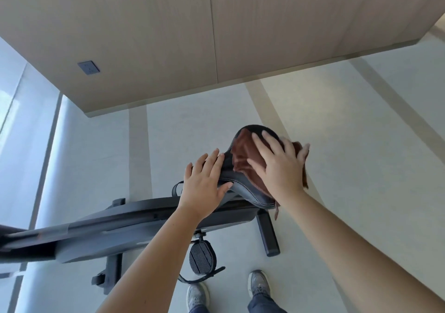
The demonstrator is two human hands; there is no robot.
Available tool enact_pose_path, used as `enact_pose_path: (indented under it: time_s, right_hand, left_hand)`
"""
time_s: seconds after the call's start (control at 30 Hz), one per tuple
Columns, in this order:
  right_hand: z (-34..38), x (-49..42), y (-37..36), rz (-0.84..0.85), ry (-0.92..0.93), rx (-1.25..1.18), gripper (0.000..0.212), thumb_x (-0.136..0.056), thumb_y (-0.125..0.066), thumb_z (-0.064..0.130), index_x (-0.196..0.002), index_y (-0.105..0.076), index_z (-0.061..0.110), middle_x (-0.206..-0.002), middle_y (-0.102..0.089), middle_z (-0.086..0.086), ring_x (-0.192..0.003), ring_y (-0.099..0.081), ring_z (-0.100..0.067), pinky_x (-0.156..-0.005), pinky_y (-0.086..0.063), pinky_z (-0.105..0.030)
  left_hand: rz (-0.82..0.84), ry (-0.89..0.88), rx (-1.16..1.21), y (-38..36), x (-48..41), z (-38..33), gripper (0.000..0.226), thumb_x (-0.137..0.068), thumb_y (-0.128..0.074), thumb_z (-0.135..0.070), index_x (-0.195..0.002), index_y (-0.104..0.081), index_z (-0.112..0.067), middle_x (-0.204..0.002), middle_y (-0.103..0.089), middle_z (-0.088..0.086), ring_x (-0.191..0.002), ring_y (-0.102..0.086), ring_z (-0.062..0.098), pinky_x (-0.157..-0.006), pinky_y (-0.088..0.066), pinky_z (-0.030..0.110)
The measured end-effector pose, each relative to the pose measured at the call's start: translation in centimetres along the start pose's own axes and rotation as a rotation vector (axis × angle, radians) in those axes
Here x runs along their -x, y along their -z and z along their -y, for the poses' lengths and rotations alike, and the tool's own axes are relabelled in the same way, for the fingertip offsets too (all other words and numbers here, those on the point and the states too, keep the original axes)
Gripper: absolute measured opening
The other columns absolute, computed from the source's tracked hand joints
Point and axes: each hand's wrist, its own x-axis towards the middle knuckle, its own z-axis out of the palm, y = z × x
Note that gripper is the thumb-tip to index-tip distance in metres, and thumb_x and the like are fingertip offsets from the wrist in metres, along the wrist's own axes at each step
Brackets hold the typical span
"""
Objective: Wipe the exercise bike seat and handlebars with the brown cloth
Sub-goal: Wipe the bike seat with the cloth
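Pale tiled flooring and a light wood-panelled wall are framing the long black exercise bike (120, 228), which is reaching from the left edge toward the centre. Its black padded saddle seat (245, 191) is sitting right of centre. The crumpled brown cloth (243, 153) is lying across the seat's top and draping off its right side. The right hand (277, 165) is pressing flat on the cloth, fingers spread wide. The left hand (204, 182) is resting on the seat's narrow left end, fingers fairly straight, probably steadying it. Wiping well is likely calling for even palm pressure, sweeping over the far rim and down the stitched near side. Handlebars are not showing. Counting: one seat, one cloth, two hands, one ridged black pedal (202, 257), two grey shoes (197, 298), one grey wall socket (88, 67).
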Motion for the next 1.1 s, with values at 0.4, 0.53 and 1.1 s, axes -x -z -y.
enact_pose_path:
  time_s: [0.4,0.53,1.1]
  right_hand:
    - [2.7,7.4,-1.4,-0.281,-0.101,0.205,0.043,-0.084,-0.054,0.046,-0.121,-0.059,0.024,-0.106,-0.067,-0.007,-0.084,-0.06,-0.031,-0.08,-0.048,-0.048]
    - [5.4,5.8,-3.1,-0.378,-0.304,0.278,0.043,-0.082,-0.058,0.047,-0.118,-0.06,0.025,-0.102,-0.066,-0.006,-0.082,-0.058,-0.03,-0.079,-0.042,-0.044]
    - [9.0,3.9,-2.7,-0.272,-0.211,0.249,0.058,-0.08,-0.059,0.05,-0.125,-0.053,0.014,-0.112,-0.064,-0.014,-0.089,-0.061,-0.03,-0.069,-0.047,-0.037]
  left_hand:
    - [0.105,-0.276,0.045,0.0,-0.6,4.1,0.062,-0.096,-0.043,-0.033,-0.146,-0.011,-0.015,-0.154,-0.012,0.001,-0.139,-0.015,0.021,-0.111,-0.012,0.033]
    - [0.125,-0.301,0.003,-0.1,-0.1,5.7,0.06,-0.098,-0.034,-0.035,-0.146,-0.003,-0.018,-0.155,-0.002,-0.002,-0.141,-0.003,0.018,-0.112,-0.004,0.037]
    - [0.164,-0.136,0.025,0.0,1.8,9.0,0.059,-0.098,-0.022,-0.042,-0.146,0.004,-0.018,-0.155,0.003,-0.006,-0.14,0.011,0.014,-0.112,0.001,0.04]
